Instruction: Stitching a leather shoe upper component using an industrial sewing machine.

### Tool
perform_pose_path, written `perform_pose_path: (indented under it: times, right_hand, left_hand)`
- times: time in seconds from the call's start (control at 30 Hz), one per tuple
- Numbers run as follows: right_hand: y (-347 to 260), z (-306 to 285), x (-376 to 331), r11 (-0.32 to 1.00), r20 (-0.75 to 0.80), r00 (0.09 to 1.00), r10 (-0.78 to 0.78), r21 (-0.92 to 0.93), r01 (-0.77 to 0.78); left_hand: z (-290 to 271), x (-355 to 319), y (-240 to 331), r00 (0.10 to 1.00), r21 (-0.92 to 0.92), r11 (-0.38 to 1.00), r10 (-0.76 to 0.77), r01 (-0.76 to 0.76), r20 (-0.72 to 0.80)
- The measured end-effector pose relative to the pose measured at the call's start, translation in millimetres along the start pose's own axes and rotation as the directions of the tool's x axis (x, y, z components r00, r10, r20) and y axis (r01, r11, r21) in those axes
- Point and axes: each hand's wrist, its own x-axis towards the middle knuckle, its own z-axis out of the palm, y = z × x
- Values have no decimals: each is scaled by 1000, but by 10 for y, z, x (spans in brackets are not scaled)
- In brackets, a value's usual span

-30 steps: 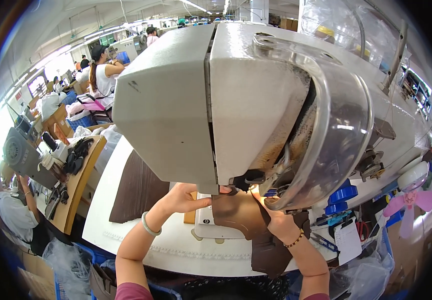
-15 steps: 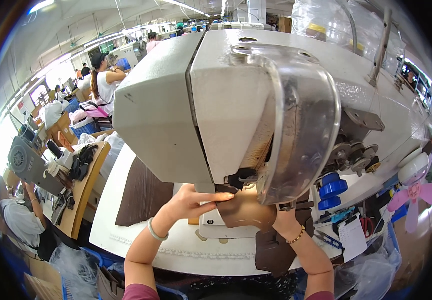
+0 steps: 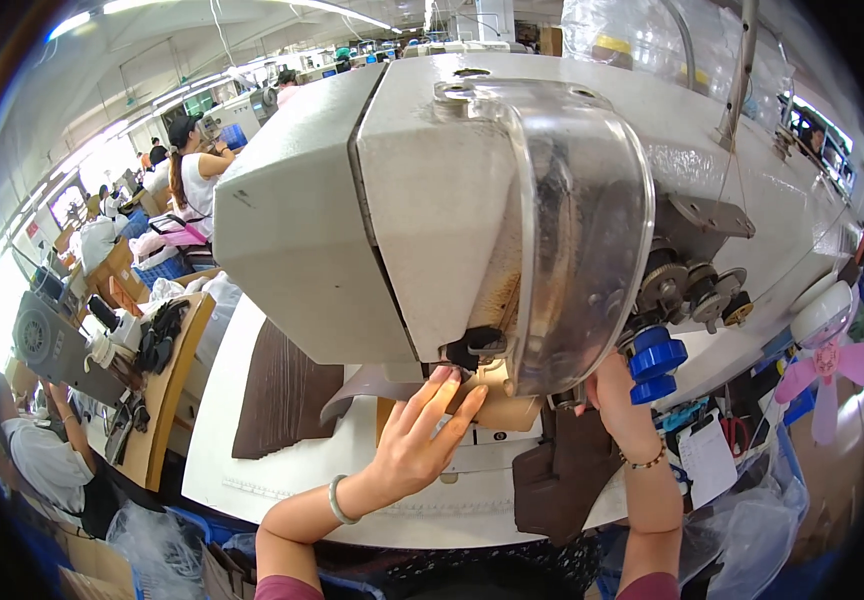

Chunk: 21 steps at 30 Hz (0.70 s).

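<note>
The large white sewing machine fills the middle of the view, with a clear plastic guard at its front. Under its head lies a leather piece with a tan face; a curled brown piece shows left of the head, but whether the two are joined is hidden. My left hand rests its outstretched fingers at the tan face, close to the needle area. My right hand is beside the blue knobs, above dark brown leather. Its fingers are mostly hidden behind the guard.
A stack of brown leather pieces lies on the white table at left. Scissors, a paper sheet and a small pink fan are at right. A wooden bench and other people stand to the left.
My left hand has gone from pinching the leather's edge to lying on it with fingers stretched. The tan piece has shifted under the head. My right hand has moved right, toward the blue knobs.
</note>
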Motion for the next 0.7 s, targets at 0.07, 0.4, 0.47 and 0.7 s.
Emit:
perform_pose_path:
  times: [0.07, 0.4, 0.47, 0.7]
  right_hand:
    - [-93, 39, 50, 990, 75, 992, 101, 87, -107]
    - [-128, 197, 53, 862, 245, 932, 266, 373, -344]
    - [-62, 165, 14, 866, 183, 930, 319, 342, -365]
    - [-155, 129, -69, 804, 165, 981, 105, -595, 14]
  left_hand:
    - [11, 10, -5, 1000, -3, 1000, 9, -9, -9]
    - [95, -22, -21, 997, 8, 999, 32, -31, -72]
    - [66, 10, -18, 997, -2, 999, 32, -32, -74]
    - [60, 6, -62, 996, 8, 999, 42, -42, -79]
